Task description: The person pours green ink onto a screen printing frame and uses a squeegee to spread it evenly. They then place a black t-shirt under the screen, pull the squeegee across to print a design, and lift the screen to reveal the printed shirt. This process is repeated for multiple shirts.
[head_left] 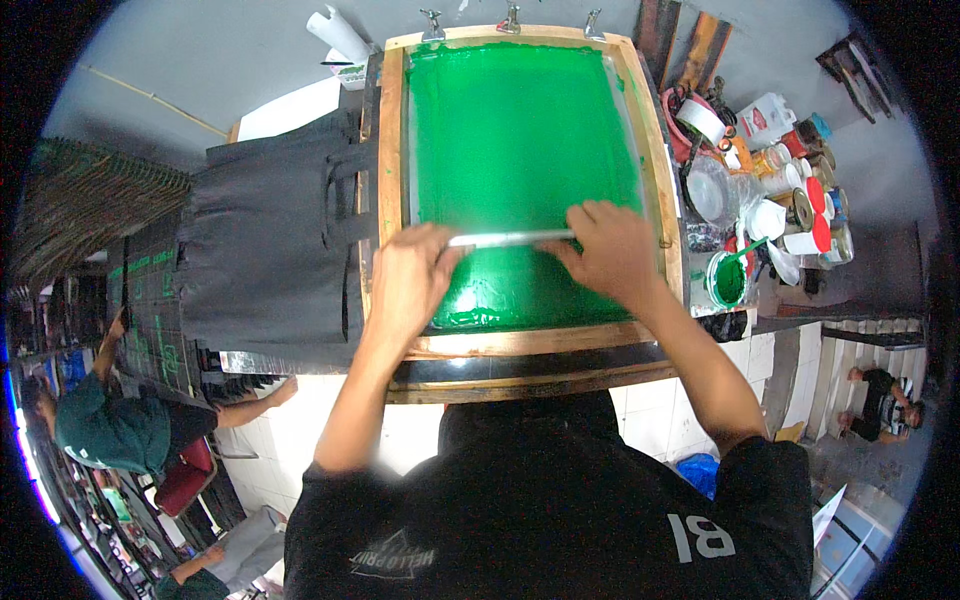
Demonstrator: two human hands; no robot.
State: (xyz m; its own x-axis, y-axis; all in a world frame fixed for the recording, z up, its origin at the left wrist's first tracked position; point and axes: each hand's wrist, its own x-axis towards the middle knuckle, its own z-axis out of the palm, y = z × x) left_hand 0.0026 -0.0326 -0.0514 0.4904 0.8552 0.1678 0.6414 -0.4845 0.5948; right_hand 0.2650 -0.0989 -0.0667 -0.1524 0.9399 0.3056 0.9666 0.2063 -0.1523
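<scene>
Both my hands grip a squeegee (510, 239) with a pale, narrow top edge, held crosswise over a screen-printing frame. My left hand (415, 268) is closed round its left end, and my right hand (610, 250) round its right end; both are slightly smeared. The squeegee's lower edge is hard to make out against the ink. Green ink (520, 130) covers the mesh, smooth on the far side and wet and shiny between the squeegee and me. The wooden frame (530, 343) lies flat in front of my body.
Metal clamps (510, 18) line the frame's far edge. Black fabric bags (270, 240) lie to the left. On the right stand an open tub of green ink (730, 280) with a stick in it and several jars (785, 180). Other people (120, 425) are at lower left and far right.
</scene>
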